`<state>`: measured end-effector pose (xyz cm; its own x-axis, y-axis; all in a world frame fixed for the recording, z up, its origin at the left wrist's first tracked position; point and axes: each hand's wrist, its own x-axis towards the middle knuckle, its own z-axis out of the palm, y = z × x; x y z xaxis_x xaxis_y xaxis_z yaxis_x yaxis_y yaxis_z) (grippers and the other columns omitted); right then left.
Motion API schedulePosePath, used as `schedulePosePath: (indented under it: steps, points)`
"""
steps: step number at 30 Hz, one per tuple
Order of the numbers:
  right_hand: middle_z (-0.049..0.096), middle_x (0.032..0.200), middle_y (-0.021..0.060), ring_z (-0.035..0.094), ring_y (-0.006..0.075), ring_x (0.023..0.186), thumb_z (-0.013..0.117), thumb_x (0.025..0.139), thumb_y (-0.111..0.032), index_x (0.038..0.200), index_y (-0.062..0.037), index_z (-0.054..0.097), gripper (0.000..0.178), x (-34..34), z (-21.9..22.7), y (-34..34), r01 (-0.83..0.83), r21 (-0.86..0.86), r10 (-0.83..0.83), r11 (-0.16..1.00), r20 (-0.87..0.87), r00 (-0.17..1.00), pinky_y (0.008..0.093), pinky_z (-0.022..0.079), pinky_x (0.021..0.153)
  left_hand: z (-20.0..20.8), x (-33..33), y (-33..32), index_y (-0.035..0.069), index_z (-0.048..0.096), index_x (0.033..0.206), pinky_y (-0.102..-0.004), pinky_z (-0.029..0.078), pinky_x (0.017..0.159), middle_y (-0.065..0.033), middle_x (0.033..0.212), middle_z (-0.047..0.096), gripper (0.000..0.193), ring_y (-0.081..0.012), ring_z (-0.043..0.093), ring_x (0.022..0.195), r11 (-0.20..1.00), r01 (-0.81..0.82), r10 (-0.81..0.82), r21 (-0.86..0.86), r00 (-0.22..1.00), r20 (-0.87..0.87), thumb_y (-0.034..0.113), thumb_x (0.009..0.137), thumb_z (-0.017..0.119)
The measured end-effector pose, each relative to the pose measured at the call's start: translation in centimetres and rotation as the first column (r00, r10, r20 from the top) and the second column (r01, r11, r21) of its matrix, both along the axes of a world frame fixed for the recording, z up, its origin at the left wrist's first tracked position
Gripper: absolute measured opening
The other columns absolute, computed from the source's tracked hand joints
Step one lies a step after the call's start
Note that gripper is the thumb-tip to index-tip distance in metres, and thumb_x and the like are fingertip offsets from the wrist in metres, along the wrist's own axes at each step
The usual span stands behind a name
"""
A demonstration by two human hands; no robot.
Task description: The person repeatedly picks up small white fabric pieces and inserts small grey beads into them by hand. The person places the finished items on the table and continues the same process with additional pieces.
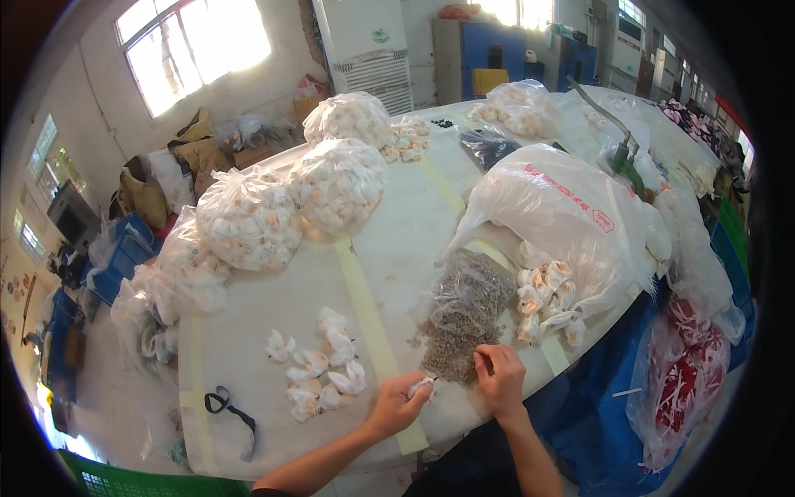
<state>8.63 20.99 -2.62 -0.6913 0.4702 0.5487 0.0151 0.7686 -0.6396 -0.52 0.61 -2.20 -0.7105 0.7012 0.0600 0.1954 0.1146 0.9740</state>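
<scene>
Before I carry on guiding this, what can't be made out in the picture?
Head view, all items:
Most of the white piece in the left hand's grip: covered by fingers.
Whether the right hand pinches anything: its own fingers hide the spot.
Exact shape of the loose grey-brown bits: too small.
What fills the large white bag: cloudy plastic hides it.
The green basket's lower part: cut off by the bottom edge.

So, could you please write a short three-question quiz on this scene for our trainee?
1. Which hand holds a small white piece?
2. True or false: the red-printed white bag lies on the table's left side.
3. What is the right hand nearest?
A) green basket
B) pile of small grey-brown pieces
C) blue bin

Key:
1. The left hand.
2. False: the red-printed white bag lies on the right side of the table.
3. B
</scene>
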Motion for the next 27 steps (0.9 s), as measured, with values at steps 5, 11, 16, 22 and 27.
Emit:
schedulePosePath:
  steps: [5, 11, 16, 22, 27]
  points:
    - [0.069, 0.091, 0.0115, 0.065, 0.0320, 0.083, 0.077, 0.085, 0.000, 0.098, -0.0035, 0.072, 0.015, 0.1, 0.2, 0.3, 0.013, 0.052, -0.010, 0.999, -0.051, 0.999, 0.0412, 0.054, 0.074, -0.2, 0.2, 0.3, 0.002, 0.066, 0.089, -0.0296, 0.044, 0.062, -0.0037, 0.071, 0.059, 0.022, -0.0103, 0.051, 0.067, 1.000, -0.013, 0.013, -0.011, 0.999, 0.031, 0.019, 0.103, 0.062]
    - [0.069, 0.094, 0.0098, 0.065, 0.0258, 0.080, 0.075, 0.085, 0.001, 0.100, -0.0048, 0.074, 0.016, 0.5, 1.0, -1.6, -0.084, -0.188, 0.072, 0.979, -0.066, 0.995, 0.0365, 0.054, 0.071, -0.3, 0.0, 0.3, 0.001, 0.067, 0.090, -0.0297, 0.046, 0.063, -0.0045, 0.073, 0.062, 0.020, -0.0103, 0.055, 0.069, 0.999, 0.031, -0.031, -0.033, 0.999, -0.021, 0.017, 0.101, 0.062]
    - [0.070, 0.096, 0.0101, 0.066, 0.0211, 0.076, 0.076, 0.086, -0.001, 0.099, -0.0052, 0.076, 0.013, 0.0, 1.2, -4.2, -0.196, -0.316, 0.173, 0.928, -0.101, 0.980, 0.0323, 0.055, 0.069, -0.2, -0.3, 0.0, 0.001, 0.068, 0.092, -0.0315, 0.048, 0.065, -0.0073, 0.076, 0.062, 0.019, -0.0137, 0.057, 0.070, 0.997, 0.078, -0.080, -0.022, 0.990, -0.113, 0.017, 0.100, 0.063]
    - [0.070, 0.096, 0.0106, 0.068, 0.0219, 0.081, 0.074, 0.087, 0.000, 0.100, -0.0043, 0.076, 0.014, 0.1, 1.9, -4.7, -0.209, -0.303, 0.190, 0.930, -0.092, 0.978, 0.0323, 0.056, 0.072, 0.2, -0.2, 0.4, 0.002, 0.068, 0.097, -0.0332, 0.049, 0.066, -0.0097, 0.079, 0.064, 0.016, -0.0160, 0.058, 0.070, 0.997, 0.076, -0.076, -0.009, 0.989, -0.130, 0.017, 0.100, 0.065]
    - [0.070, 0.097, 0.0113, 0.069, 0.0250, 0.081, 0.073, 0.087, 0.000, 0.104, -0.0044, 0.076, 0.018, -0.2, 1.9, -4.6, -0.234, -0.274, 0.213, 0.933, -0.105, 0.971, 0.0336, 0.056, 0.073, -1.2, 0.1, 0.0, -0.001, 0.070, 0.107, -0.0322, 0.054, 0.071, -0.0099, 0.087, 0.071, 0.019, -0.0138, 0.064, 0.079, 1.000, -0.012, 0.013, 0.014, 0.997, -0.074, 0.015, 0.098, 0.066]
